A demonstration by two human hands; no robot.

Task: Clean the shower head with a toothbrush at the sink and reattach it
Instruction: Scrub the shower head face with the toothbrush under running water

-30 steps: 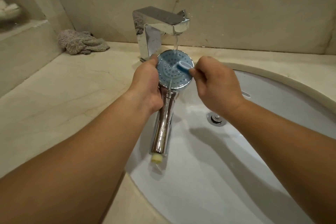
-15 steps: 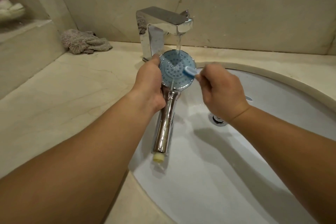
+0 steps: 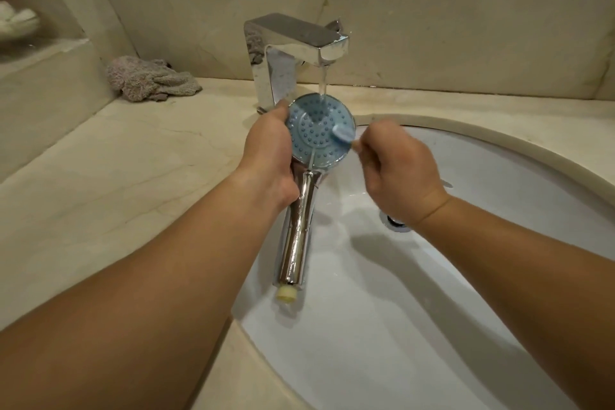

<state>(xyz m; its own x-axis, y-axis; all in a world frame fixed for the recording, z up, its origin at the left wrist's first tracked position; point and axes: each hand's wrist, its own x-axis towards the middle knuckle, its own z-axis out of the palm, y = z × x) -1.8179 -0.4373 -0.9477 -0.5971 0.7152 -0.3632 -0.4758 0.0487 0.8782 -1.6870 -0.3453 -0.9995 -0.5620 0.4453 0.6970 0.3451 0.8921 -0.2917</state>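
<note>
My left hand grips the chrome shower head at its neck, holding it over the white sink. Its round blue nozzle face points up at me under the running tap. Water falls onto the top of the face and trickles down the handle. My right hand pinches a toothbrush, whose pale blue head presses on the right side of the face. The brush handle is mostly hidden in my fist. A cream threaded end sticks out of the handle's bottom.
A crumpled grey cloth lies on the beige marble counter at the back left. The sink drain shows just behind my right wrist. A tiled ledge with something white is at the far left.
The brush head has slid back and forth across the blue face, from the upper right to the rim and back onto the right side. My left hand keeps the same hold.
</note>
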